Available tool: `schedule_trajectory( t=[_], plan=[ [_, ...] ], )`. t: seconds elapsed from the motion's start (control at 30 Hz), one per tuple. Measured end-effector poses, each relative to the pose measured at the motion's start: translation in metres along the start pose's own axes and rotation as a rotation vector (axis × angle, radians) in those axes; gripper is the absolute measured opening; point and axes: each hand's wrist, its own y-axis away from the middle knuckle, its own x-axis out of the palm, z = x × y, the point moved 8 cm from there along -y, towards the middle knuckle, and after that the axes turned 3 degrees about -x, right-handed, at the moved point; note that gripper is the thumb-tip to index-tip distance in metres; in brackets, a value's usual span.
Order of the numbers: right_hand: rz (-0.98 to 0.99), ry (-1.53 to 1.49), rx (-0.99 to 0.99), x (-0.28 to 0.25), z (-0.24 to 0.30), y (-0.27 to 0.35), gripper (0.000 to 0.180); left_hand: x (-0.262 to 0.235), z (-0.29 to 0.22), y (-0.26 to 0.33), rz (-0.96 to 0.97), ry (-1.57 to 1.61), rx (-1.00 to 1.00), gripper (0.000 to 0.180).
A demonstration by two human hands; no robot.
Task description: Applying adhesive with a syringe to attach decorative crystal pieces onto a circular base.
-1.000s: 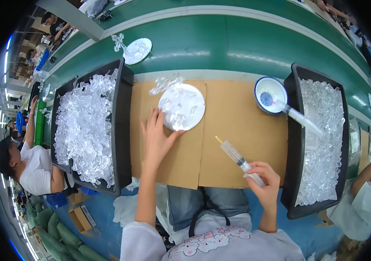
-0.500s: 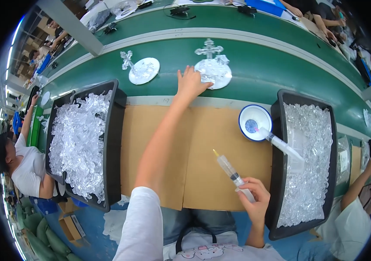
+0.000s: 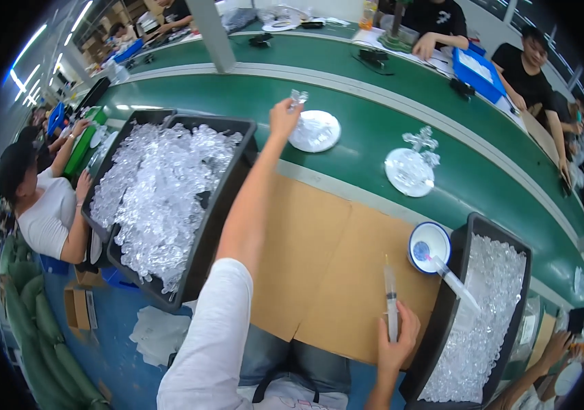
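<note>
My left hand (image 3: 284,115) reaches far out over the green belt (image 3: 360,116) and grips a small clear plastic piece (image 3: 298,96) beside a round clear plate (image 3: 314,130). Further right on the belt stands a second clear plate with a cross-shaped clear piece (image 3: 412,166) on it. My right hand (image 3: 396,336) is near my body at the brown cardboard's (image 3: 326,260) front edge, holding a syringe (image 3: 390,295) upright, tip pointing away.
A black bin of clear plastic pieces (image 3: 162,191) sits to my left, another (image 3: 476,321) to my right. A small white and blue bowl (image 3: 429,244) holds a second syringe. A person in white (image 3: 39,205) works at the left; other people sit across the belt.
My left hand has moved leftward along the belt from the plate with the cross to another plate, now holding a small clear piece. The view has swung left. My right hand still holds the syringe.
</note>
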Motion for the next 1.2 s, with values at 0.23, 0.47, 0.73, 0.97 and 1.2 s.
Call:
schedule_trajectory(
  t=[0.23,0.47,0.73,0.97,1.2],
  plan=[
    [-0.073,-0.024,-0.027,-0.021,0.03,0.017,0.04,-0.064,-0.101,0.101,0.408,0.053,0.124,0.025],
    [0.162,-0.334,-0.381,0.044,0.196,-0.061,0.026,-0.112,-0.088,0.222,0.882,0.108,0.005,0.033],
    [0.463,0.226,-0.923,0.293,0.335,-0.194,0.032,-0.191,-0.08,0.311,0.169,0.187,-0.078,0.038],
    [0.628,0.408,-1.058,0.343,0.357,-0.197,0.029,-0.216,-0.083,0.357,0.246,0.185,-0.111,0.03],
    [0.533,-0.166,-0.625,0.232,0.321,-0.203,0.031,-0.211,-0.089,0.356,0.225,0.522,-0.271,0.029]
  ],
)
